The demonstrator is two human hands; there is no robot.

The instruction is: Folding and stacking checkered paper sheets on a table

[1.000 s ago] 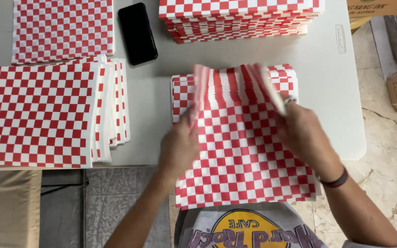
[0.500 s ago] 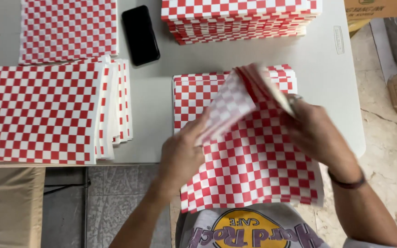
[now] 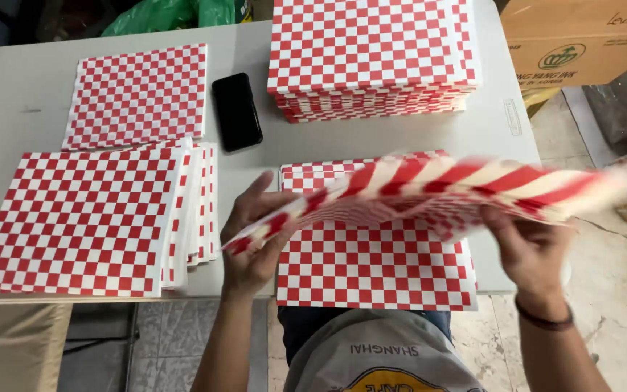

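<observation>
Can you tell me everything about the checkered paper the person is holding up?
The lifted sheet is thin paper in red and white checks, blurred in the picture. It hangs in the air, stretched sideways and bent. The left hand grips its lower left end; the right hand holds its right part from below. It floats just above a flat pile of matching sheets on the grey table.

Lifted checkered sheets [image 3: 459, 190] motion-blurred, count unclear; stack underneath [image 3: 371, 268] partly hidden.

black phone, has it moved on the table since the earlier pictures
No. The phone lies in the same gap between the single sheet and the tall stack; only the camera view shifted.
</observation>
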